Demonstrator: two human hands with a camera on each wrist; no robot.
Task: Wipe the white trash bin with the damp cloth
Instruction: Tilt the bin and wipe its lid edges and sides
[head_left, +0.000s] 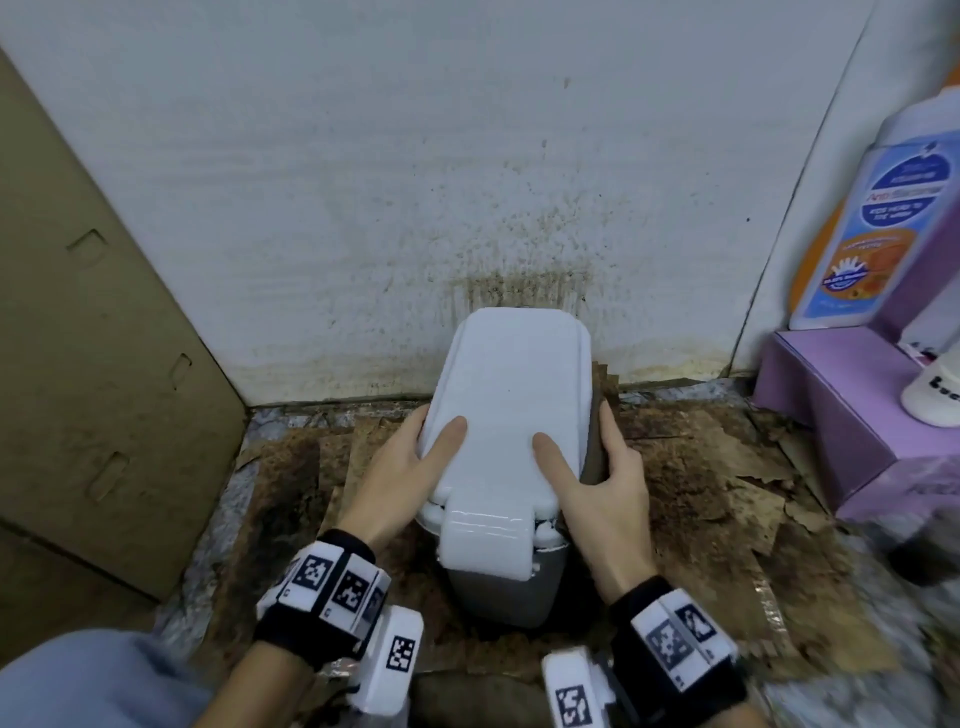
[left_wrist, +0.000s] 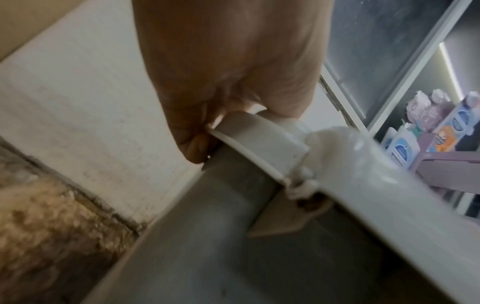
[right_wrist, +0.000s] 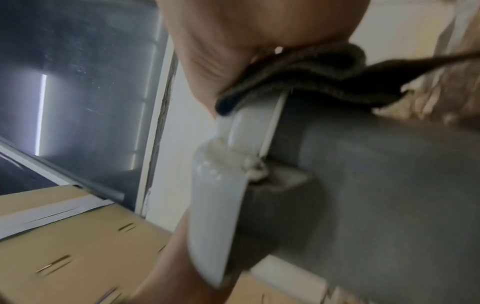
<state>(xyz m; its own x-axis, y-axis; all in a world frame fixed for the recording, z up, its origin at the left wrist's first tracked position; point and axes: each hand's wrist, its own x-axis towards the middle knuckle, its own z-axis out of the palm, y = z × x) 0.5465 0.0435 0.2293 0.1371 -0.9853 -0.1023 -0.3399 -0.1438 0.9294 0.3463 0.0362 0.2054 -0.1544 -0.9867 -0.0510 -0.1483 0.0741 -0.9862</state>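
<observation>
Bin: the white trash bin (head_left: 506, 415) was seen on the stained floor (head_left: 701, 467), at its far edge, the lid's back close against the spattered wall (head_left: 363, 182); a grey body showed below the white lid.
Cloth: a dark cloth (right_wrist: 324, 70) was found trapped between the right hand and the bin's right side, at the lid's rim; dampness could not be judged.
Left hand: the left hand (head_left: 415, 457) was wrapped round the lid's left edge, thumb laid flat on top, fingers (left_wrist: 192, 144) curled under the rim against the grey body. The bin was held, not merely touched.
Right hand: the right hand (head_left: 597, 467) was set as a mirror of it, thumb on the lid, fingers bent down the right side over the cloth, so cloth and bin were clasped together.
Reason for the hold: the two-sided clasp was judged to steady or shift the bin so that its sides could be reached; the cloth was kept ready in the working hand.
Progress: the wiping was judged to be early or between passes.
Surroundings: cardboard (head_left: 78, 312) stood along the floor's left edge; a purple box (head_left: 831, 415) with bottles (head_left: 872, 223) stood at the right.
</observation>
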